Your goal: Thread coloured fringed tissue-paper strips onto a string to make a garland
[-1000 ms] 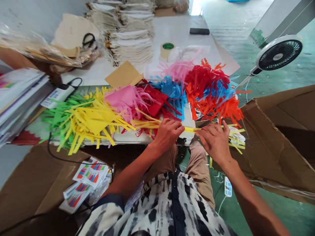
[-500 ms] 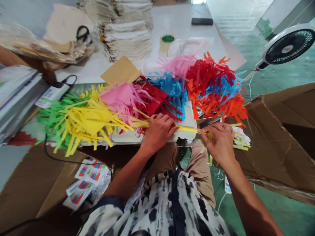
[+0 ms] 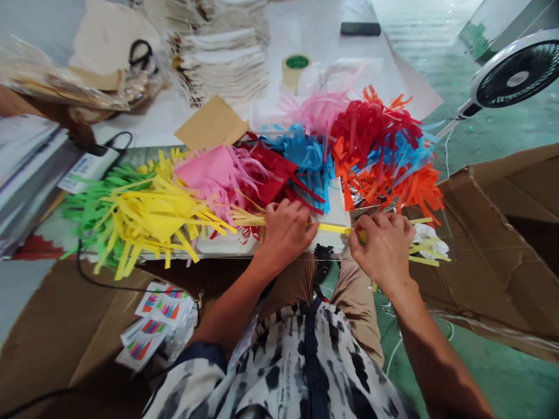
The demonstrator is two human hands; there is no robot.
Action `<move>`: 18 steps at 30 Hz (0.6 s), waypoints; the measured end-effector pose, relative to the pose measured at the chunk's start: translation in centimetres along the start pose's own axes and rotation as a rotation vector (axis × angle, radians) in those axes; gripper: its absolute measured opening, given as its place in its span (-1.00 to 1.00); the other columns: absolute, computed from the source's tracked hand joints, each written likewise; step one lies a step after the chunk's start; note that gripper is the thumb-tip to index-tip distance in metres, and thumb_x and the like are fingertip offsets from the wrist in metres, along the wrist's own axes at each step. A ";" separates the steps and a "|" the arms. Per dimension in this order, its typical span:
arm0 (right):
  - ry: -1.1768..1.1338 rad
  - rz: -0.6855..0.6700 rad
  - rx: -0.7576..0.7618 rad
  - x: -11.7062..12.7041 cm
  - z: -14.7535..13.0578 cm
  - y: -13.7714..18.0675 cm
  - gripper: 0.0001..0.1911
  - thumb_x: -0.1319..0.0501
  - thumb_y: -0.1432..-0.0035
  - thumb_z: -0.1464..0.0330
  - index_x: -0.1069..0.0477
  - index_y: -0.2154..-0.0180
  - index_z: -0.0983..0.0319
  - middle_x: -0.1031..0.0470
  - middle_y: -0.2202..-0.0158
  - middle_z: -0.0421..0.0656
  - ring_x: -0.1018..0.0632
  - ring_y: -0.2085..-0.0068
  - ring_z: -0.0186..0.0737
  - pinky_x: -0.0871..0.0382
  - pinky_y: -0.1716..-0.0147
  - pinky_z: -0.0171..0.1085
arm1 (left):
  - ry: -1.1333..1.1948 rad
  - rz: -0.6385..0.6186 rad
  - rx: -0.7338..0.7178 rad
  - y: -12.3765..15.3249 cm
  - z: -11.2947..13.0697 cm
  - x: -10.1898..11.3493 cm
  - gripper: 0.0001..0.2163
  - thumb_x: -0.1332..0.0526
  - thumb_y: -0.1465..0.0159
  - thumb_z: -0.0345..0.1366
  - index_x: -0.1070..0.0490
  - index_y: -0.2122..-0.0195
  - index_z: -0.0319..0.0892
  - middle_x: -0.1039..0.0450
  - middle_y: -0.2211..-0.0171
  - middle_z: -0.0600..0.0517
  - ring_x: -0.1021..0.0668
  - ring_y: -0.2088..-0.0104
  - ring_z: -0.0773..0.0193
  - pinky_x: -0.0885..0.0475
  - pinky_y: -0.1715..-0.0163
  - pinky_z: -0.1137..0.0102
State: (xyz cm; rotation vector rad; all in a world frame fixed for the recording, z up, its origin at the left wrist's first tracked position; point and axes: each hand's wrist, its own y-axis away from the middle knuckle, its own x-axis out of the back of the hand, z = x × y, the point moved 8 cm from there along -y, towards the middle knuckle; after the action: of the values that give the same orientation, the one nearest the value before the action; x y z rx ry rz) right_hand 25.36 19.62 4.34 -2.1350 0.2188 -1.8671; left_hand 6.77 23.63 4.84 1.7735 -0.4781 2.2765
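Clamping a yellow strip [image 3: 334, 228] are left hand [image 3: 286, 231] and right hand [image 3: 382, 247]—white table [image 3: 317, 29] ahead; green floor [image 3: 421, 119] alongside.

1. White-rimmed fan [image 3: 517, 75] with a black grille, tilted, at the far right.
2. Brown cardboard box [image 3: 502, 238], below the fan.
3. Roll of tape [image 3: 291, 77], green inside, on a white sheet [image 3: 321, 43].
4. Slim dark rectangular object [image 3: 360, 29] beyond the tape, near the sheet's right edge.
5. Stack of off-white cloth [image 3: 225, 64], left of the tape.
6. Black-handled scissors [image 3: 141, 60] beside clear plastic wrapping [image 3: 56, 75].
7. Pile of papers [image 3: 35, 169] at far left, near a white labelled block [image 3: 85, 169].
8. Printed cards [image 3: 159, 317] showing coloured shapes, lower left.
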 end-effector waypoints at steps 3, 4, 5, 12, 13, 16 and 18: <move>0.063 0.053 0.023 0.8 0.0 0.1 -0.89 -0.25 -0.23 0.33 -0.52 0.20 0.16 -0.58 0.16 -0.01 -0.42 -0.03 0.17 -0.10 -0.17 0.21 | -0.039 0.084 -0.058 0.2 1.1 0.8 -0.88 -0.29 -0.42 -0.22 -0.55 0.15 -0.13 -0.61 0.10 -0.09 -0.51 -0.02 -0.04 -0.27 -0.14 -0.09; 0.058 0.071 0.070 1.0 -0.3 0.2 -0.83 -0.25 -0.23 0.37 -0.54 0.13 0.15 -0.60 0.10 -0.02 -0.43 -0.07 0.16 -0.07 -0.22 0.22 | -0.043 0.123 -0.120 0.4 1.8 0.9 -0.89 -0.26 -0.45 -0.25 -0.56 0.09 -0.10 -0.62 0.06 -0.07 -0.51 -0.06 -0.01 -0.21 -0.23 -0.12; 0.036 0.079 0.137 1.1 -0.7 0.5 -0.78 -0.24 -0.24 0.42 -0.54 0.08 0.12 -0.62 0.06 -0.06 -0.44 -0.11 0.13 -0.05 -0.26 0.20 | -0.042 0.153 -0.200 0.7 2.6 0.8 -0.87 -0.22 -0.47 -0.29 -0.56 0.04 -0.06 -0.63 0.04 -0.02 -0.51 -0.09 0.03 -0.15 -0.30 -0.13; -0.063 0.070 0.357 0.6 -1.1 2.2 -0.65 -0.26 -0.25 0.55 -0.57 0.04 0.02 -0.72 0.06 -0.30 -0.51 -0.16 -0.02 -0.03 -0.30 0.13 | 0.022 0.168 -0.439 2.2 2.8 -0.6 -0.80 -0.19 -0.50 -0.34 -0.62 0.05 0.05 -0.69 0.12 0.12 -0.57 -0.02 0.19 -0.11 -0.39 -0.10; -0.070 0.064 0.363 0.6 -0.8 2.2 -0.65 -0.27 -0.25 0.54 -0.57 0.04 0.03 -0.72 0.05 -0.30 -0.51 -0.16 -0.01 -0.03 -0.30 0.14 | 0.038 0.178 -0.449 2.3 2.0 -0.3 -0.80 -0.21 -0.49 -0.34 -0.63 0.06 0.06 -0.69 0.13 0.13 -0.57 -0.03 0.18 -0.06 -0.43 -0.13; -0.107 0.051 0.388 1.1 -0.4 2.0 -0.70 -0.28 -0.25 0.50 -0.58 0.06 0.04 -0.73 0.05 -0.30 -0.53 -0.15 0.03 -0.03 -0.28 0.15 | 0.055 0.207 -0.413 2.4 -1.1 1.5 -0.77 -0.23 -0.44 -0.40 -0.67 0.17 0.06 -0.69 0.20 0.13 -0.55 -0.07 0.14 0.10 -0.50 -0.20; -0.128 0.045 0.391 1.5 -0.5 1.7 -0.77 -0.28 -0.25 0.46 -0.60 0.11 0.05 -0.73 0.09 -0.29 -0.54 -0.14 0.05 -0.03 -0.27 0.16 | 0.035 0.276 -0.343 2.4 -2.6 3.1 -0.75 -0.23 -0.42 -0.43 -0.66 0.30 0.03 -0.68 0.23 0.09 -0.52 -0.09 0.10 0.13 -0.49 -0.24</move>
State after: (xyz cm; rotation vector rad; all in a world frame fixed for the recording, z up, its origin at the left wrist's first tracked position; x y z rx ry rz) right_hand 25.27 17.47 5.28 -1.9489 -0.1172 -1.5847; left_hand 2.80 22.32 6.95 1.5740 -1.0931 2.2179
